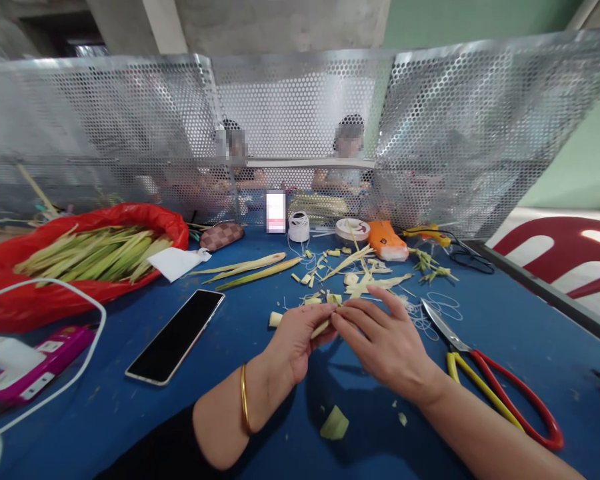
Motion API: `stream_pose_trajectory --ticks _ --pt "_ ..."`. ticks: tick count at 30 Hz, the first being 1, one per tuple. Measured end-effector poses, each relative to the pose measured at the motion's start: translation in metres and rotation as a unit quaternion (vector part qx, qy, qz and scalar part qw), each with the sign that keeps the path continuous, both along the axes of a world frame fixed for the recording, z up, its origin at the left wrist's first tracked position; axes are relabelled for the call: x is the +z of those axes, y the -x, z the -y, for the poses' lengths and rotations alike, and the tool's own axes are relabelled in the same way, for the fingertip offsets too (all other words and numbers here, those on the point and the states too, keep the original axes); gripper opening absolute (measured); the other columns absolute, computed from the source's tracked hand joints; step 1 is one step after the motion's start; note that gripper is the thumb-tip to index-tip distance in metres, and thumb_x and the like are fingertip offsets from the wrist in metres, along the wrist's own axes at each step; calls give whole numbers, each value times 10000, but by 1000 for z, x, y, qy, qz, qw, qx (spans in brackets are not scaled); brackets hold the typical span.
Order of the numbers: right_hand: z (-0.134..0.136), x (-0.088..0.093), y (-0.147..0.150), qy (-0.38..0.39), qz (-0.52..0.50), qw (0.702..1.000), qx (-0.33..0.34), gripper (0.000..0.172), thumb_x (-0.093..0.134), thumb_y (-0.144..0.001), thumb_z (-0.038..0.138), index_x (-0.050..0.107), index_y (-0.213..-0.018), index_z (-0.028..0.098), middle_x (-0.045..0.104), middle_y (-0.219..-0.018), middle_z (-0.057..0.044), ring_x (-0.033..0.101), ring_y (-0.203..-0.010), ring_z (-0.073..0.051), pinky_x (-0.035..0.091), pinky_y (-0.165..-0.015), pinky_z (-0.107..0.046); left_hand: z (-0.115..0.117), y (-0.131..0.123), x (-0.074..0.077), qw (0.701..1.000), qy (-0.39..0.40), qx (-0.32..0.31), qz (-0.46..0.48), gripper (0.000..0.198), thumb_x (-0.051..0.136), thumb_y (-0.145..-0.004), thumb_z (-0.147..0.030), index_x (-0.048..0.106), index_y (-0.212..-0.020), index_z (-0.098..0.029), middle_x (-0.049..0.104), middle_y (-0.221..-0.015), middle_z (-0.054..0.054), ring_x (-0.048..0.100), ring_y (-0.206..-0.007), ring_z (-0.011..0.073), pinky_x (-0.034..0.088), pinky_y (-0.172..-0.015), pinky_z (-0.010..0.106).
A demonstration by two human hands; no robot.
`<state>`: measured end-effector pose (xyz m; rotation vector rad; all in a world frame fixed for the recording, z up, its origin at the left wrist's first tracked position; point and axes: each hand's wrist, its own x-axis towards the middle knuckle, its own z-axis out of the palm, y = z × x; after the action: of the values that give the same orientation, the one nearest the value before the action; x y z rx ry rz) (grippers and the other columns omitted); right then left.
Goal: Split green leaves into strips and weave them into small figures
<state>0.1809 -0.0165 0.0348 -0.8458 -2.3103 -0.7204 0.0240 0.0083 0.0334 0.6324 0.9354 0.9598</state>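
- Blue table carries all the items under review, with leaf scraps scattered beyond my hands.
- Left hand: fingers closed, thumb on top, gripping a pale leaf piece.
- Right hand: fingers stretched toward the same piece, tips meeting my left fingertips; one finger is lifted clear. Whether these tips pinch the leaf or only press it, I cannot tell; my own hand hides the contact.
- Position of the piece: between my two hands, above the table, its far end partly covered by my fingers.
- Step in hand, in my judgement: shaping or adjusting the piece by fingertip, with no tool in either hand.
- Next move, in my judgement: it calls for a firm left pinch and small, light right-finger work, as the leaf looks thin and could split.
- Near the right forearm: scissors, lying slightly open, unused. Loops of thread lie beside the blade.
- Beyond the hands: a spool and long leaf strips.
- To the left: a dark-screened phone and a red bag holding more leaves.
- Nearest to me: one loose scrap, touched by neither hand.
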Motion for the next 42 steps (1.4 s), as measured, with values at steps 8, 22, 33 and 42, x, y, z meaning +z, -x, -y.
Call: stream_pose_trajectory --ticks 8,22,33,42 --pt "5 -6 17 -59 12 998 -35 282 403 -887 61 672 -931 134 721 -855 -103 659 -891 -222 323 -1048 -480 8 -7 3 998 36 15 49 107 750 -674 -187 720 -760 -130 706 -866 49 626 -788 133 491 -694 212" --pt "-4 -18 20 327 -547 768 -70 135 591 -807 296 586 -706 205 626 -736 -20 584 -722 -184 458 -664 -286 5 -16 -7 991 -65 95 -62 100 754 -678 -186 716 -744 -122 719 -700 45 669 -664 128 528 -694 236" --pt "-7 -18 20 416 -616 668 -12 123 668 -743 295 630 -705 185 625 -670 3 544 -656 -154 430 -654 -282 6 -9 -1 996 -41 -43 -66 249 702 -786 -307 699 -979 -149 745 -825 81 705 -662 144 521 -594 198" --pt "-3 -10 22 492 -686 536 -6 211 713 -653 309 558 -585 183 529 -556 50 437 -541 -96 355 -540 -232 5 -7 1 994 -60 -18 -94 193 724 -758 -264 728 -892 -126 731 -725 74 685 -636 122 496 -571 160"
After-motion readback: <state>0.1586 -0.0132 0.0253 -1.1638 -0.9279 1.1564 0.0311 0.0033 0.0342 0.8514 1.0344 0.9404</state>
